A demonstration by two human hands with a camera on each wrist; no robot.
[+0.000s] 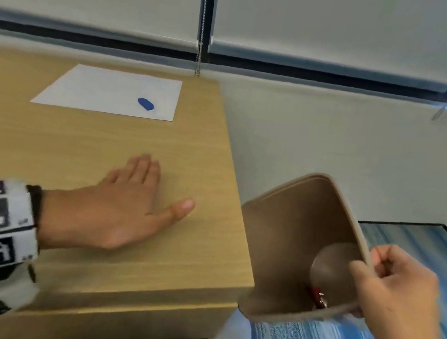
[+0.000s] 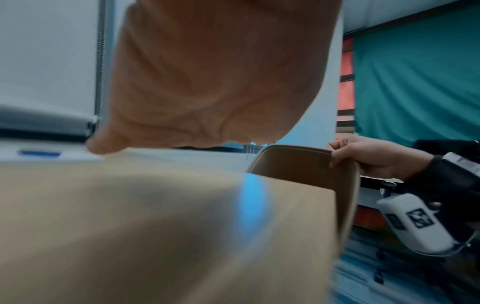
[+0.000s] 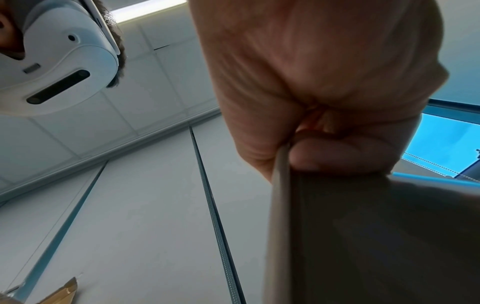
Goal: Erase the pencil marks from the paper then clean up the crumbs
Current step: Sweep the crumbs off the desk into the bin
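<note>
While the flat left hand point(image 1: 122, 207) presses the desk point(image 1: 76, 148), the right hand point(image 1: 398, 283) pinches a tan bin point(image 1: 293, 236) beside white paper point(image 1: 107, 89)

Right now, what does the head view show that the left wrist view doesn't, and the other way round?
Only the head view shows the white paper with the blue eraser lying on it, and the inside of the bin, where a red item sits. Only the left wrist view shows the teal curtain behind and the marker-tagged wrist unit. Both show the left hand flat on the wooden desk and the right hand gripping the rim of the tan bin beside the desk edge.
</note>
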